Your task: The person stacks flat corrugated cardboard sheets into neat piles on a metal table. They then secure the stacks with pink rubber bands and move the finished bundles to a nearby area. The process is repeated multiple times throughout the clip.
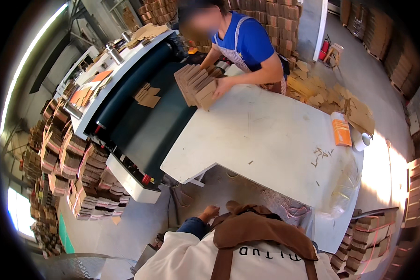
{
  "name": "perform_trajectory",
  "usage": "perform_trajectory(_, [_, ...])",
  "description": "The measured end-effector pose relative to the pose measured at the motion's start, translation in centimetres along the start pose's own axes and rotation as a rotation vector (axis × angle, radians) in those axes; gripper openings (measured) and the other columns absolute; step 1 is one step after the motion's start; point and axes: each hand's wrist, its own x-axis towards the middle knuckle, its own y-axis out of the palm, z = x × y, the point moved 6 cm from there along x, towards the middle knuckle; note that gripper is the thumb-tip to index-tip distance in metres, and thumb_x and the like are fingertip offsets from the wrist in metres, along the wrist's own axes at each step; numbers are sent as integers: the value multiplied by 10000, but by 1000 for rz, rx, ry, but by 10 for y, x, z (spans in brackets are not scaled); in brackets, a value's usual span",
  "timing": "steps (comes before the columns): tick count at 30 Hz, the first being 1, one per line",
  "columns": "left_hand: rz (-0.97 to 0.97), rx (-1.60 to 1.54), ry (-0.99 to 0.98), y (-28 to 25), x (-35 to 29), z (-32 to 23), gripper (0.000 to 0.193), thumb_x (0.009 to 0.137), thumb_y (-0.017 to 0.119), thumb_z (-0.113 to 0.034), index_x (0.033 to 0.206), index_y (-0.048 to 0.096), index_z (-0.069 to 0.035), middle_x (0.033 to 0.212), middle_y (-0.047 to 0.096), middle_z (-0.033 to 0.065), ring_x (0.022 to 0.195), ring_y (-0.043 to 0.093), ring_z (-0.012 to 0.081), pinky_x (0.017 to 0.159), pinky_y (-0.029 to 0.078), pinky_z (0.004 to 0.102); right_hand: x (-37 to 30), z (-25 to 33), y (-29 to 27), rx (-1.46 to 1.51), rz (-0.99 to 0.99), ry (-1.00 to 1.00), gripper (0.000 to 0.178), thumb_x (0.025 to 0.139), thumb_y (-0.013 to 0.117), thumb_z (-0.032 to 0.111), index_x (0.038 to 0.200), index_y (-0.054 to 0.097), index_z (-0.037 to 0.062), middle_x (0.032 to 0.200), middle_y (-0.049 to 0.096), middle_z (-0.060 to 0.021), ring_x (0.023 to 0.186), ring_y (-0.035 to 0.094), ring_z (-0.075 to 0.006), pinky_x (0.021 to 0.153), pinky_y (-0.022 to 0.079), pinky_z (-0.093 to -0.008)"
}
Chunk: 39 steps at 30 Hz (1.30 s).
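Observation:
My left hand is low in front of me, left of my brown apron and below the notch of the white table. Nothing shows in it, but its fingers are too small to tell whether they are curled or spread. My right hand is out of view. Across the table, a person in a blue shirt and checked apron holds a fanned stack of brown cardboard pieces at the table edge, beside a dark green machine belt. A few cardboard pieces lie on that belt.
An orange-and-white box and a white roll sit at the table's right edge. Small cardboard scraps lie nearby. Tied cardboard bundles stand by the machine, with more bundles at lower right. Loose cardboard covers the floor behind.

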Motion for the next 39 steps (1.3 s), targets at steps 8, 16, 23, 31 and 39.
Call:
perform_trajectory(8, [-77, 129, -41, -14, -23, 48, 365, 894, 606, -344, 1083, 672, -39, 960, 696, 130, 842, 664, 247, 756, 530, 397, -58, 109, -33, 650, 112, 438, 422, 906, 558, 346, 1062, 609, -43, 896, 685, -190, 703, 676, -262, 595, 538, -395])
perform_trajectory(16, [111, 368, 308, -12, 64, -30, 389, 900, 622, -326, 1094, 664, 9, 976, 701, 168, 871, 672, 254, 764, 541, 375, 18, -30, 40, 267, -57, 258, 412, 901, 599, 354, 924, 680, -50, 788, 709, -153, 661, 681, -243, 586, 538, -371])
perform_trajectory(23, [87, 189, 73, -45, 72, -61, 416, 899, 649, -315, 1106, 646, 46, 979, 689, 166, 868, 666, 227, 744, 545, 354, 25, 77, 21, 589, 14, 466, 386, 919, 575, 349, 881, 681, -20, 776, 707, -128, 640, 666, -218, 564, 524, -364])
perform_trajectory(31, [249, 513, 508, -70, 119, -59, 530, 882, 661, -379, 1205, 608, 38, 1101, 676, 186, 984, 660, 270, 822, 531, 369, 45, 176, -56, 501, -29, 358, 359, 913, 584, 349, 870, 673, 4, 760, 681, -87, 625, 642, -188, 535, 519, -338])
perform_trajectory(39, [653, 519, 328, -52, 20, -179, 407, 902, 609, -298, 1199, 601, -20, 1107, 653, 122, 1005, 620, 234, 891, 497, 354, 16, 225, -138, 598, 98, 231, 348, 929, 571, 362, 1023, 616, 29, 886, 684, -127, 745, 681, -215, 609, 534, -330])
